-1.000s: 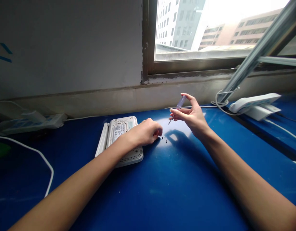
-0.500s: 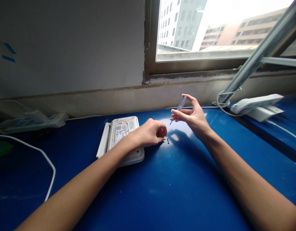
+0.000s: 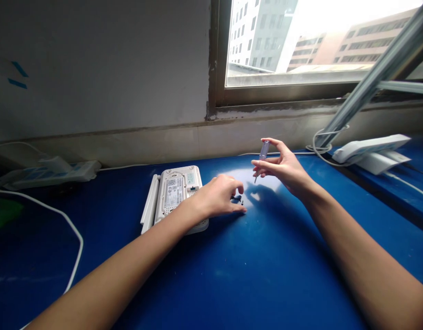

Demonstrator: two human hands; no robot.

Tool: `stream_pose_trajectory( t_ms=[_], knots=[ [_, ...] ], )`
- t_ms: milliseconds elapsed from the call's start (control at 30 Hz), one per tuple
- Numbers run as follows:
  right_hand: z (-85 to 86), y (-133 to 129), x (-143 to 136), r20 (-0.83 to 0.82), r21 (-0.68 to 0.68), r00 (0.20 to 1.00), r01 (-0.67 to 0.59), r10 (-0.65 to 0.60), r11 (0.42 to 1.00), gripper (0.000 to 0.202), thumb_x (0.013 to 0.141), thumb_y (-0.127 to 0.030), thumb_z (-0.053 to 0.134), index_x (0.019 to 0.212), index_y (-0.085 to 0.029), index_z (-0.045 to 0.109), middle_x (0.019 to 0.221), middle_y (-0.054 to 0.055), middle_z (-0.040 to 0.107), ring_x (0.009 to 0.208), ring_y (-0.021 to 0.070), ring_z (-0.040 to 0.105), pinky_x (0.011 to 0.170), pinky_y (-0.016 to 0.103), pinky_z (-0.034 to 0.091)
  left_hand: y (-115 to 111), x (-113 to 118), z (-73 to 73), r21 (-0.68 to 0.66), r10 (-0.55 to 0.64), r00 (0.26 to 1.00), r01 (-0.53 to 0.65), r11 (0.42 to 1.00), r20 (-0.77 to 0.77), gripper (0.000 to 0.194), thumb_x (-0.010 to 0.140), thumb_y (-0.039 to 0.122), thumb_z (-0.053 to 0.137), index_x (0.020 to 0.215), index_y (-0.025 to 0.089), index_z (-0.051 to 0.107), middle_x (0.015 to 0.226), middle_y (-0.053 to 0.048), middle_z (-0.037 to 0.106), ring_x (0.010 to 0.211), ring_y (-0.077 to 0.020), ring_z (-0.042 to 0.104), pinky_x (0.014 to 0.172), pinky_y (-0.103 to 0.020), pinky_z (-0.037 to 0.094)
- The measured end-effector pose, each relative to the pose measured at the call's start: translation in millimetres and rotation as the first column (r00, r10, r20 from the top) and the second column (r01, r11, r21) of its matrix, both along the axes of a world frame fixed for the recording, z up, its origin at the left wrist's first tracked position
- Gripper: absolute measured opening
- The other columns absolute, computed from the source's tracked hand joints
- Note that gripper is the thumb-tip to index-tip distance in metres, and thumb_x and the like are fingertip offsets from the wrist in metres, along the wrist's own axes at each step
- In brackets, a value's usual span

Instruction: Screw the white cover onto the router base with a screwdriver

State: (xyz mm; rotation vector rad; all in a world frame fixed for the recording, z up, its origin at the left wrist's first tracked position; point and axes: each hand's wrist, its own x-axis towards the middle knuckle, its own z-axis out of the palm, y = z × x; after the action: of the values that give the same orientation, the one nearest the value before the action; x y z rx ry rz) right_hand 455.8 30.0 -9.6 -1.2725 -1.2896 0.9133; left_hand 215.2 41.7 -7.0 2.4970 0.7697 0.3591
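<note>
Currently right hand (image 3: 287,168), fingers gripping screwdriver (image 3: 264,150); left hand (image 3: 220,196), fingers parted around dark screws (image 3: 242,202), near white router (image 3: 173,191).

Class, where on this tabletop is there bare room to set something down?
Bare: blue tabletop between the forearms, nearer than the small dark pieces, bar specks; another between right forearm and dark strip. Crowded: around the left hand, with those pieces at its fingers and the white device partly behind its wrist.

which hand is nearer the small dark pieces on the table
Left. The left hand is close beside the small dark pieces; the right hand, holding the screwdriver, is farther off, to their right and higher in the picture.
</note>
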Motion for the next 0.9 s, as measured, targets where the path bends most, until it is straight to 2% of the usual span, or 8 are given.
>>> stream_pose_trajectory(
  t_ms=[133, 367, 633, 900],
  knots=[
    [-5.9, 2, 3, -0.015, -0.015, 1.0, 0.006, -0.006, 1.0, 0.106, 0.062, -0.041, 0.099, 0.152, -0.029, 0.044, 0.078, 0.002, 0.079, 0.071, 0.0373, 0.08, 0.065, 0.051, 0.065, -3, 10, -0.3, 0.0, 0.043, 0.999, -0.043, 0.999, 0.001, 0.024, 0.079, 0.032, 0.091, 0.092, 0.015, 0.08, 0.085, -0.004, 0.073, 0.072, -0.0178, 0.065, 0.064, -0.026, 0.048],
    [-4.0, 1, 0, -0.031, -0.021, 1.0, 0.0, -0.001, 1.0, 0.107, 0.061, -0.038, 0.099, 0.152, -0.029, 0.044, 0.076, 0.002, 0.08, 0.071, 0.036, 0.08, 0.064, 0.046, 0.065, 1, 10, -1.6, -0.044, 0.046, 0.999, -0.046, 0.998, 0.017, 0.005, 0.082, 0.015, 0.081, 0.087, 0.015, 0.082, 0.08, -0.004, 0.075, 0.07, -0.0166, 0.067, 0.063, -0.024, 0.05],
    [-2.0, -1, -3, -0.012, -0.039, 1.0, -0.005, 0.005, 0.999, 0.111, 0.062, -0.043, 0.099, 0.155, -0.027, 0.041, 0.078, 0.003, 0.08, 0.073, 0.0349, 0.081, 0.065, 0.044, 0.066, 2, 9, -3.4, -0.048, 0.042, 0.998, -0.039, 0.998, 0.057, 0.011, 0.082, 0.007, 0.076, 0.086, 0.013, 0.084, 0.077, -0.005, 0.077, 0.071, -0.0178, 0.068, 0.065, -0.026, 0.05],
    [0.7, -4, -8, -0.045, -0.023, 0.999, -0.005, 0.004, 1.0, 0.107, 0.061, -0.044, 0.101, 0.15, -0.029, 0.043, 0.076, 0.002, 0.08, 0.073, 0.0331, 0.081, 0.062, 0.038, 0.063, 5, -4, 0.1, -0.043, 0.057, 0.989, -0.052, 0.998, 0.133, 0.01, 0.081, 0.017, 0.083, 0.091, 0.014, 0.083, 0.08, -0.005, 0.078, 0.069, -0.0169, 0.071, 0.062, -0.024, 0.053]
  ],
)
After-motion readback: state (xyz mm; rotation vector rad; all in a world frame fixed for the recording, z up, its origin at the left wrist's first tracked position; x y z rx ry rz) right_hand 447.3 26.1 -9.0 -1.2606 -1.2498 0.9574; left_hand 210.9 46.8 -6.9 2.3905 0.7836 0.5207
